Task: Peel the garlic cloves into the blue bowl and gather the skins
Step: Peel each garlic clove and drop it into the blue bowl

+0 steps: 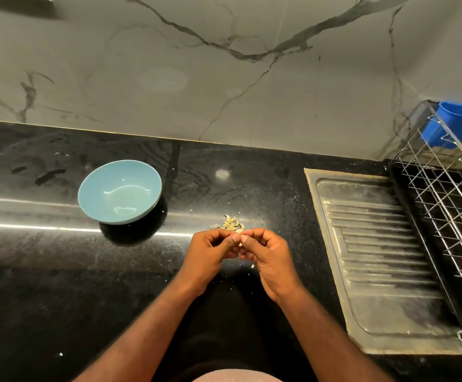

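A light blue bowl point(119, 191) stands on the black counter point(45, 271) to the left, and nothing shows inside it. A small heap of garlic cloves point(231, 224) lies on the counter just beyond my hands. My left hand point(210, 253) and my right hand point(268, 255) meet above the counter, fingertips together. Between them they pinch a small garlic clove point(240, 244), which is mostly hidden by the fingers. Tiny bits of skin point(252, 266) lie scattered around my hands.
A steel sink drainboard point(376, 257) is set into the counter on the right. A wire dish rack point(450, 205) sits over it at the far right, with a blue plastic container point(455, 122) hooked on. A marble wall point(224, 64) backs the counter.
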